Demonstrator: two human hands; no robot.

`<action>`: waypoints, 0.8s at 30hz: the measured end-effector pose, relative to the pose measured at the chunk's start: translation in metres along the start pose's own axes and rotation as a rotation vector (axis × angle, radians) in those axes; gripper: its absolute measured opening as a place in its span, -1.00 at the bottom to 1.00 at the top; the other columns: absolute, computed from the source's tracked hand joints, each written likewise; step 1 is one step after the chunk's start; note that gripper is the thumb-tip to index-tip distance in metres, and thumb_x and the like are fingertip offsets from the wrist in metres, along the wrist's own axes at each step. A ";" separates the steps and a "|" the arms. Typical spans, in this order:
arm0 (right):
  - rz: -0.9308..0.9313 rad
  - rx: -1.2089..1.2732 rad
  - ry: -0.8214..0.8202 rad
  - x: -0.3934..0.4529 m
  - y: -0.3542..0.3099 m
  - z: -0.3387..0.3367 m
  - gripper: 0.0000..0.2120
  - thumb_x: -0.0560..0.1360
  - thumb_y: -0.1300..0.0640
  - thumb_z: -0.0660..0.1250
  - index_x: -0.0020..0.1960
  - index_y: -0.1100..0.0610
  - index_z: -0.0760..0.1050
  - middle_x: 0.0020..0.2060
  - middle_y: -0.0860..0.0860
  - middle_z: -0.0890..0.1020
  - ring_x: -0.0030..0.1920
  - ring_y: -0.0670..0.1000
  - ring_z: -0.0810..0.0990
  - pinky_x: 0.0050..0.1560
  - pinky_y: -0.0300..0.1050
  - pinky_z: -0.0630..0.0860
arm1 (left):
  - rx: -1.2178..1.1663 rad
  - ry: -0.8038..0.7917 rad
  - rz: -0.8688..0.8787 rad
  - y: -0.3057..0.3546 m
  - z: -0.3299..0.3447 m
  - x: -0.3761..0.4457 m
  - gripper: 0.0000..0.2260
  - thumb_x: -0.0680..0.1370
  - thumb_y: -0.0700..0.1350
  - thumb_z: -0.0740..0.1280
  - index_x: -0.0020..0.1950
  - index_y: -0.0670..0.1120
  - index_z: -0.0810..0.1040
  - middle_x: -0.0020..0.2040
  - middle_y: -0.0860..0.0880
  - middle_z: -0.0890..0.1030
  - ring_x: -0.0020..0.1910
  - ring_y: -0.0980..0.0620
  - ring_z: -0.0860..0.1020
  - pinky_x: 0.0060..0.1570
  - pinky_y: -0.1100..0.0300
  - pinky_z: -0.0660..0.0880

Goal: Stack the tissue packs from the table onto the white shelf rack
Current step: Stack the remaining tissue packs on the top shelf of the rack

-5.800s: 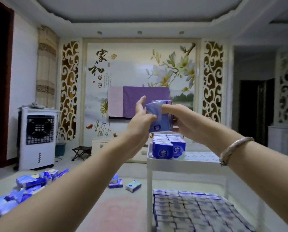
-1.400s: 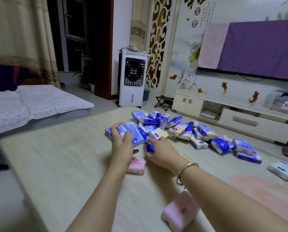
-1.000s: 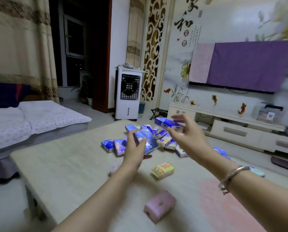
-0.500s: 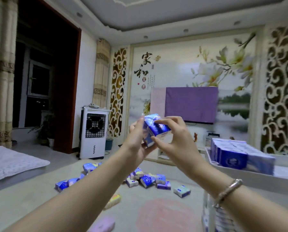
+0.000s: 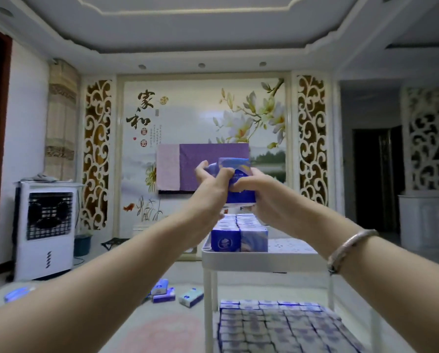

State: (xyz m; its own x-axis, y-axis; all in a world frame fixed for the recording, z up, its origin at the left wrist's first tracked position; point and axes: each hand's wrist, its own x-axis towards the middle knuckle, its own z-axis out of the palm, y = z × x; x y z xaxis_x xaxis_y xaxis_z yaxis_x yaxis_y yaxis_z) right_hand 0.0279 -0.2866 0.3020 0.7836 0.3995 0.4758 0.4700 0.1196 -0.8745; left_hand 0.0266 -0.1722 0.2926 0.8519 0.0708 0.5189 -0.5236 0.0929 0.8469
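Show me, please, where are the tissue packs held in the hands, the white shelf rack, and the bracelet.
tissue packs (image 5: pixel 238 184): head view, blue front face between both hands.
white shelf rack (image 5: pixel 259 261): head view, front rim of top tray.
bracelet (image 5: pixel 351 247): head view, band on right wrist.

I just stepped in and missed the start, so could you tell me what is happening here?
A person holds blue tissue packs up in both hands, left hand and right hand, above the white shelf rack. Its top tier carries a short row of packs at the left; the lower tier looks tightly filled. A few packs remain on the table.
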 end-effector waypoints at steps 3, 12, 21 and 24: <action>0.004 0.024 -0.085 -0.014 -0.004 -0.028 -0.60 0.36 0.34 0.24 0.19 0.23 0.49 0.04 0.22 0.56 0.02 0.07 0.56 0.16 -0.07 0.46 | 0.108 -0.027 0.021 -0.006 0.029 0.007 -0.28 0.47 0.01 0.27 0.52 0.05 -0.04 0.09 -0.06 0.47 0.20 -0.17 0.50 0.30 -0.13 0.39; 0.221 -0.055 0.151 0.011 0.024 -0.095 -0.49 0.35 0.50 0.32 0.22 0.13 0.48 0.14 0.19 0.58 0.15 0.14 0.54 0.05 -0.07 0.57 | 0.698 -0.349 -0.005 -0.020 0.034 0.044 -0.53 0.66 0.10 -0.01 0.51 -0.08 0.21 0.47 -0.07 0.32 0.43 -0.03 0.29 0.33 0.14 0.20; 0.509 -0.618 0.331 0.072 0.080 -0.134 -0.32 0.24 0.42 0.49 0.28 0.23 0.32 0.15 0.19 0.51 0.15 0.18 0.49 -0.06 -0.06 0.48 | 1.222 -0.451 -0.030 -0.067 0.020 0.100 -0.59 0.67 -0.05 0.03 0.49 -0.18 0.25 0.49 -0.15 0.29 0.44 -0.07 0.28 0.35 0.16 0.22; 0.569 -0.698 0.256 0.078 0.095 -0.132 -0.42 0.30 0.38 0.47 0.25 0.19 0.34 0.15 0.16 0.51 0.17 0.15 0.48 -0.07 -0.08 0.47 | 1.324 -0.569 -0.112 -0.089 0.022 0.113 -0.57 0.67 0.00 -0.03 0.51 -0.12 0.21 0.52 -0.13 0.24 0.46 -0.08 0.25 0.42 0.10 0.18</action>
State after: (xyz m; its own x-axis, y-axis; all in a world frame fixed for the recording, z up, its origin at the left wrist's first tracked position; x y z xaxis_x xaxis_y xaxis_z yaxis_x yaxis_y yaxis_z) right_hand 0.1878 -0.3642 0.2683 0.9974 0.0083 0.0720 0.0607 -0.6383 -0.7674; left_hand 0.1695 -0.1942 0.2785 0.9412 -0.3018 0.1519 -0.3287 -0.9218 0.2056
